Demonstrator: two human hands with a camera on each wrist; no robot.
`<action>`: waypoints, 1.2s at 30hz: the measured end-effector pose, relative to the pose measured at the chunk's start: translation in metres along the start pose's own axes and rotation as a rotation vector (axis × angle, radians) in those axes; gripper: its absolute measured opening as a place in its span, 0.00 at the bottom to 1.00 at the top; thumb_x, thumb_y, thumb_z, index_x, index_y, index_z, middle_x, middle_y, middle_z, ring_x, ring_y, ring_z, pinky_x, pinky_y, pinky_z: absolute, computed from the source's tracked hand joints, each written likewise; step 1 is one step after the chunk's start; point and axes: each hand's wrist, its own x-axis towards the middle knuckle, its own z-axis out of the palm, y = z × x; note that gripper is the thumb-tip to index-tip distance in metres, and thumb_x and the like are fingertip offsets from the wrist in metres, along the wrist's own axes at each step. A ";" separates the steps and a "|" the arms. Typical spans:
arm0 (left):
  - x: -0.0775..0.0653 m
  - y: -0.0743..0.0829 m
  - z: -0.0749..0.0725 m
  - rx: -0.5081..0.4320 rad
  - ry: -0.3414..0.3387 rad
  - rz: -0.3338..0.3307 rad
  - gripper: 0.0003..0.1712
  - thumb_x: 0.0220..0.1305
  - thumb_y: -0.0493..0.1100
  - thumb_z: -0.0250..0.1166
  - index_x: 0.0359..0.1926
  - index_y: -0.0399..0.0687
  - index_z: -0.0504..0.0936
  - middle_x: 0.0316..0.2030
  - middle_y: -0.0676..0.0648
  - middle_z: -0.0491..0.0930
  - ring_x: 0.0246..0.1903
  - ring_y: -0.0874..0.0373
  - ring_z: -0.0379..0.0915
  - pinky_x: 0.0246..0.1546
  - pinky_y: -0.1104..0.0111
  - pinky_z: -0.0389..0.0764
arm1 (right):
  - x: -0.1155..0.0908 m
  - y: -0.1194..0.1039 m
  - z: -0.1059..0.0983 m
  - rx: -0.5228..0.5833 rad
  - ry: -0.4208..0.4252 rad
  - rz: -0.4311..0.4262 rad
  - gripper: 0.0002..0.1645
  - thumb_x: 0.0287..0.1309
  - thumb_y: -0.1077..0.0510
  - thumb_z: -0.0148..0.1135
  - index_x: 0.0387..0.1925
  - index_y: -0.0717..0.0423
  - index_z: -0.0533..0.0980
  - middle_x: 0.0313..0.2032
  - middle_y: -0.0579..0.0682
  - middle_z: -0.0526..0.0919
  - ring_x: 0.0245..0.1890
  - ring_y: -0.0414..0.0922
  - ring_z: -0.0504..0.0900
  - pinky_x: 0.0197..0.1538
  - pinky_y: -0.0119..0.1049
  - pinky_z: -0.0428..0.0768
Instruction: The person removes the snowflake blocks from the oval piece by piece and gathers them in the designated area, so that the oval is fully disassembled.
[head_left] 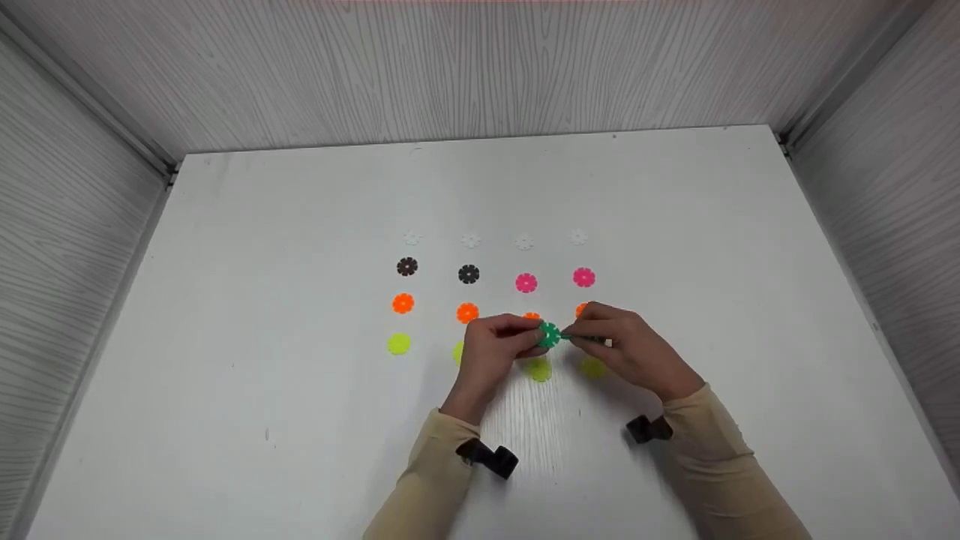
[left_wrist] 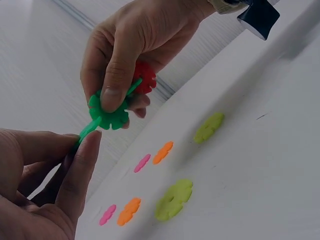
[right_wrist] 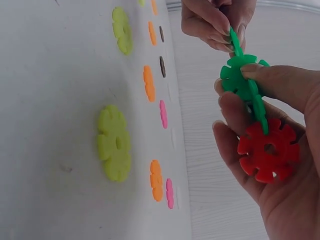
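Pinched between my left thumb and fingers is a green notched plastic disc [head_left: 550,335], edge-on in the left wrist view. My left hand [head_left: 491,349] hovers over the front rows of discs, facing my right hand [head_left: 637,346]. The right hand grips a small chain: a face-on green disc [right_wrist: 232,77], an edge-on green disc [right_wrist: 258,107] and a red disc [right_wrist: 272,155] linked by their slots. At the face-on green disc's rim, the left hand's disc [left_wrist: 89,131] meets it, slot to edge. Fingers partly hide the chain.
On the white table [head_left: 262,262] lie rows of flat discs: white [head_left: 470,240], black [head_left: 469,274], pink [head_left: 526,283], orange [head_left: 403,303] and yellow-green [head_left: 399,344]. Some lie partly behind the hands. Wood-grain panels [head_left: 465,75] enclose the table at the back and sides.
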 end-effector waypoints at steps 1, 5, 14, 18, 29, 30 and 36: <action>0.001 0.001 -0.002 0.004 0.014 0.007 0.08 0.59 0.28 0.69 0.41 0.29 0.85 0.39 0.37 0.83 0.36 0.47 0.84 0.40 0.60 0.85 | -0.001 0.001 -0.001 0.002 0.004 -0.001 0.14 0.59 0.70 0.66 0.43 0.54 0.86 0.35 0.40 0.77 0.33 0.40 0.74 0.34 0.30 0.76; 0.008 0.011 -0.012 0.022 0.091 0.011 0.08 0.57 0.27 0.69 0.40 0.30 0.86 0.38 0.37 0.83 0.36 0.48 0.84 0.40 0.60 0.85 | -0.005 0.003 -0.006 0.015 0.041 0.016 0.15 0.58 0.71 0.66 0.43 0.54 0.85 0.36 0.42 0.80 0.35 0.40 0.76 0.37 0.30 0.79; 0.062 0.050 -0.059 0.054 0.330 0.016 0.08 0.58 0.27 0.69 0.40 0.32 0.86 0.40 0.37 0.82 0.38 0.48 0.83 0.41 0.64 0.85 | -0.009 0.006 -0.010 -0.001 0.074 0.108 0.13 0.57 0.71 0.67 0.42 0.57 0.85 0.36 0.39 0.80 0.36 0.40 0.77 0.39 0.33 0.82; 0.094 0.068 -0.089 0.083 0.460 0.003 0.07 0.61 0.27 0.67 0.41 0.31 0.85 0.42 0.38 0.81 0.39 0.50 0.83 0.41 0.68 0.84 | -0.009 0.006 -0.010 0.002 0.066 0.150 0.12 0.58 0.70 0.67 0.42 0.56 0.86 0.35 0.39 0.80 0.35 0.40 0.76 0.39 0.34 0.81; 0.144 0.083 -0.137 0.233 0.621 -0.067 0.10 0.65 0.27 0.61 0.46 0.29 0.83 0.49 0.37 0.78 0.44 0.53 0.80 0.39 0.75 0.82 | -0.010 0.001 -0.009 -0.006 0.057 0.187 0.10 0.59 0.68 0.67 0.41 0.55 0.86 0.35 0.38 0.79 0.35 0.41 0.76 0.39 0.34 0.82; 0.146 0.082 -0.140 0.245 0.638 -0.074 0.10 0.64 0.27 0.61 0.46 0.30 0.83 0.48 0.38 0.79 0.43 0.53 0.80 0.39 0.75 0.82 | -0.010 0.001 -0.009 -0.003 0.053 0.189 0.10 0.59 0.68 0.67 0.41 0.55 0.86 0.35 0.38 0.80 0.35 0.41 0.76 0.40 0.34 0.82; 0.158 0.080 -0.151 0.285 0.685 -0.116 0.10 0.63 0.27 0.62 0.45 0.31 0.84 0.48 0.39 0.79 0.42 0.54 0.81 0.38 0.76 0.82 | -0.011 0.001 -0.010 0.006 0.047 0.177 0.09 0.60 0.67 0.66 0.41 0.56 0.86 0.35 0.43 0.81 0.36 0.41 0.76 0.39 0.34 0.81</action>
